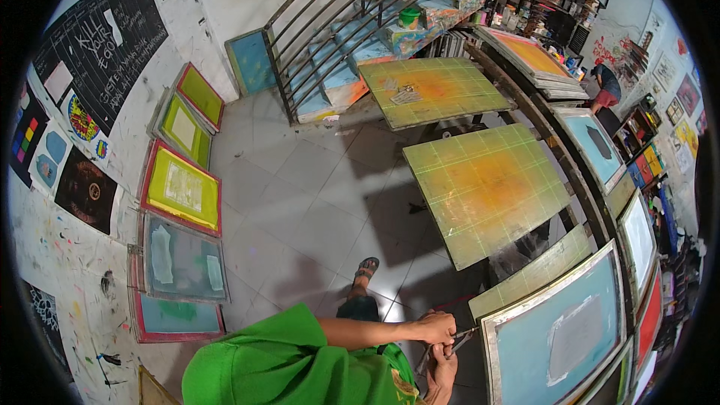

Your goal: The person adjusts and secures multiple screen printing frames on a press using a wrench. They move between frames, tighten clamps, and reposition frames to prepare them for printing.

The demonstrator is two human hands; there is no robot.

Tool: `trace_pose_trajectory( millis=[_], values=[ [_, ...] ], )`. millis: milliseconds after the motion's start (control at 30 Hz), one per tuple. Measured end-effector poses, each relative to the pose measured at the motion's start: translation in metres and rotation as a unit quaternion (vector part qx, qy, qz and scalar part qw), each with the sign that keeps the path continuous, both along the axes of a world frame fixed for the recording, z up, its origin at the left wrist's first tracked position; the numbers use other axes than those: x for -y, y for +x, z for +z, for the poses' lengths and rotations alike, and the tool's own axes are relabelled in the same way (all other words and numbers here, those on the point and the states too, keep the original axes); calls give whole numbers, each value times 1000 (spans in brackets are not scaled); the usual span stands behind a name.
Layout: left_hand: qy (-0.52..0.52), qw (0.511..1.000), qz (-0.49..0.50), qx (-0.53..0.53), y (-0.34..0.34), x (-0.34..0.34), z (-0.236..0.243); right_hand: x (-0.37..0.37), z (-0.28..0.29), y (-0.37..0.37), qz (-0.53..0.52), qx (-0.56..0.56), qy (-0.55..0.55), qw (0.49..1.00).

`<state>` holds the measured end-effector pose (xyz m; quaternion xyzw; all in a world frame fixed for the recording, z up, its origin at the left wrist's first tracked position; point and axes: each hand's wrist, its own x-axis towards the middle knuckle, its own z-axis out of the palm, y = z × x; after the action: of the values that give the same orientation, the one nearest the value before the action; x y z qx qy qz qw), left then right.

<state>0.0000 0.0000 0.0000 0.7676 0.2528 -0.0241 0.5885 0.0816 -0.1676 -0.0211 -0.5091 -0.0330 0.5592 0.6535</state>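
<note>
My left hand (435, 327) reaches across from the green sleeve, its fingers closed round something small and thin. Just below it, my right hand (442, 370) is curled shut and almost touches the left. Between and beside the fingers, a thin metallic piece (465, 336) points toward a screen-printing frame (488, 354); its kind is too small to tell. That frame has worn pale edges, blue mesh and a grey rectangle in its middle. It lies tilted at my right, with its left edge close to my hands. What my palms hold is hidden.
Yellow-green printing boards with orange stains (487, 187) stand ahead on a dark metal rack (559, 151). Several screen frames (184, 187) lean along the left wall. Stairs with a railing (330, 45) rise at the back. Another person (606, 86) bends at the far right. My sandalled foot (367, 268) is on the tiles.
</note>
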Motion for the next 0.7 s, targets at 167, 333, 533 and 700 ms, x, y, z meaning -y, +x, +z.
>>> trace_pose_trajectory(
  millis=[167, 333, 533, 700],
  values=[
    [1, 999, 10, 47, -4, -2, -36, -7, -21, -9, -34, 81, -23, 996],
    [-47, 995, 36, 81, -7, -5, -23, -19, -17, -22, -79, 73, -17, 994],
    [-7, 998, 61, 23, -6, -5, -21, -13, -4, -24, -65, -17, 28, 997],
    [-44, 997, 56, 21, -1, -1, -27, 1, -13, -13, -26, 44, 9, 999]
  ],
)
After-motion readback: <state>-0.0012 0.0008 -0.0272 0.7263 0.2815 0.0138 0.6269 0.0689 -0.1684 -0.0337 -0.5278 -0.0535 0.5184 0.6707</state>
